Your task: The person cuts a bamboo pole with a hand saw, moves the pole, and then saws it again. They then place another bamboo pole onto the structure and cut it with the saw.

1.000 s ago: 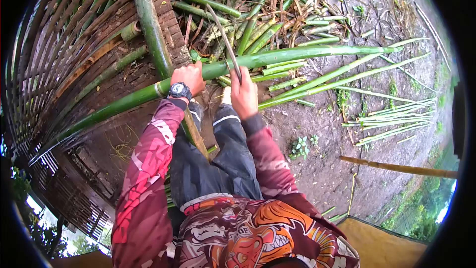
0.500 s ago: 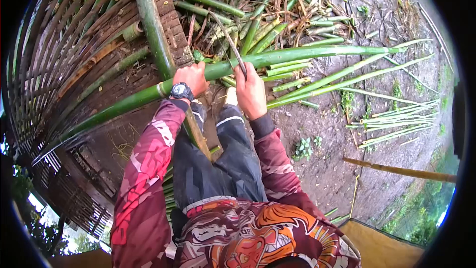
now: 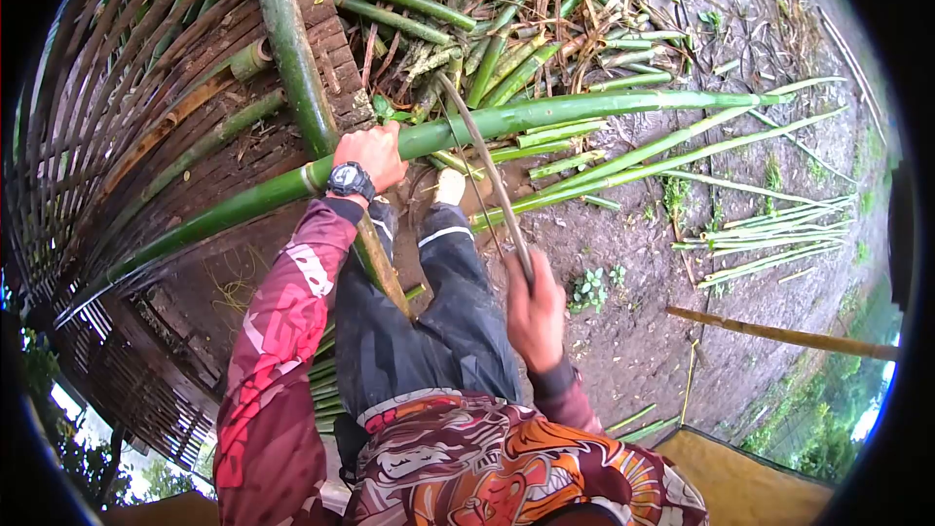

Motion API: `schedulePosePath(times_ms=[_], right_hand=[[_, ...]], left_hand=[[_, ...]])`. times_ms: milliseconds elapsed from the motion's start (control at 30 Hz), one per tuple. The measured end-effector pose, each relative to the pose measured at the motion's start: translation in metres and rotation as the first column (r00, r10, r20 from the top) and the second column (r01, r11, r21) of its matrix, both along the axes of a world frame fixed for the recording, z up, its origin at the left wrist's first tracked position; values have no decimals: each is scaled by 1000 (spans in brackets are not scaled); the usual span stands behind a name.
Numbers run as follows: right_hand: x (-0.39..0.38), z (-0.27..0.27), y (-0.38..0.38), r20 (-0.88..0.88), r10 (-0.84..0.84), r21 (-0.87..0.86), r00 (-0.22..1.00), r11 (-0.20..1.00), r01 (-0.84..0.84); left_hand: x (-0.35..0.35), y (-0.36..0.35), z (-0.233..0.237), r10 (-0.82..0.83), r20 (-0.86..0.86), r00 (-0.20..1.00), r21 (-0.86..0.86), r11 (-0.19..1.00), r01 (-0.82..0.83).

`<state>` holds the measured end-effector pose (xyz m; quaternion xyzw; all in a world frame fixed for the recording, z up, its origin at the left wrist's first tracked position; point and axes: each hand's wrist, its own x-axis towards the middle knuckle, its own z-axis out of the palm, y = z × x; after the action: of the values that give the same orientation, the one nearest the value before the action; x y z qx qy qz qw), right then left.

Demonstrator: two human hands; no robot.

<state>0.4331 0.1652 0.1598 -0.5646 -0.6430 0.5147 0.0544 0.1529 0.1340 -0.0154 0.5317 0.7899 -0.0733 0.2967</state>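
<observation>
Blade (image 3: 487, 166) pulled back, L fingers (image 3: 382, 139) grip bamboo (image 3: 584, 107)

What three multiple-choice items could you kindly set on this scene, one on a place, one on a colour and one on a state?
1. Where is the left hand?
A. On the long green bamboo pole
B. Flat on the dirt
C. On the person's knee

2. What colour is the watch on the left wrist?
A. White
B. Yellow
C. Black

3. How is the right hand?
A. Open and empty
B. Closed round the handle of a curved knife
C. Pressed flat against a wall

Key:
1 A, the hand wraps round the pole.
2 C, its face and strap look black.
3 B, the blade rises from the closed fist toward the pole.
</observation>
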Motion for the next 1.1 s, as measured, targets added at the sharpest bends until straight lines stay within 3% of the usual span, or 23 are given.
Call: schedulePosePath(times_ms=[67, 100, 133, 233, 300, 367, 433, 467, 567, 667, 700, 767, 900, 967, 1000, 1033, 1067, 1100], right_hand=[[-47, -71, 20, -34, 0, 58, 999, 998, 2], [-68, -104, 33, -79, 3, 177, 997, 984, 11], [-81, -91, 46, -115, -15, 58, 993, 998, 21], [-79, -93, 39, -155, -37, 90, 987, 995, 52], [-74, -97, 34, -197, -63, 78, 978, 994, 80], [-73, -102, 26, -220, -86, 81, 972, 991, 106], [-67, -106, 20, -188, -79, 48, 979, 995, 89], [-60, -124, 13, -199, -49, 114, 979, 991, 73], [-62, -149, 9, -324, -71, 171, 943, 977, 132], [-70, -147, 13, -336, -82, 187, 938, 971, 152], [-70, -138, 18, -338, -76, 194, 938, 970, 148], [-51, -103, 23, -162, -9, 103, 987, 994, 26], [26, -16, -20, 24, -69, -137, 997, 988, 72], [29, 4, -19, 13, -16, -42, 1000, 999, 16], [14, 2, -6, 32, 44, 8, 999, 999, -44], [-13, -30, 6, -20, -4, 36, 1000, 999, 5], [-46, -65, 26, -31, 74, 143, 997, 987, -69], [-71, -113, 40, -163, 44, 232, 986, 973, -5]], left_hand=[[2, -8, -3, 14, -1, 1000, 14, 1000, -14], [1, -2, -3, 9, -18, 1000, 54, 999, -8], [-6, 5, 2, -22, -12, 1000, 18, 1000, 22], [-1, 4, 9, -60, -63, 996, 67, 996, 64], [23, -7, 13, 16, -254, 967, 326, 943, 70], [33, -20, -8, 2, -396, 918, 322, 937, 137], [29, -13, -16, 25, -384, 923, 294, 951, 97], [24, -10, -14, 24, -334, 942, 308, 948, 85], [12, 1, -12, 13, -216, 976, 213, 976, 34], [8, 9, -8, 38, -174, 984, 111, 994, -19], [6, 11, -8, 44, -174, 984, 118, 993, -23], [7, 8, -7, 12, -165, 986, 104, 995, 5], [2, 12, -4, 14, -113, 993, 78, 997, -6], [4, 8, -10, 9, -139, 990, 121, 993, 8], [4, 8, -13, 0, -161, 987, 153, 988, 25], [6, 5, -13, -5, -180, 984, 179, 983, 38], [7, 4, -11, 4, -188, 982, 221, 975, 38], [3, 5, -19, 26, -158, 987, 217, 976, 9]])
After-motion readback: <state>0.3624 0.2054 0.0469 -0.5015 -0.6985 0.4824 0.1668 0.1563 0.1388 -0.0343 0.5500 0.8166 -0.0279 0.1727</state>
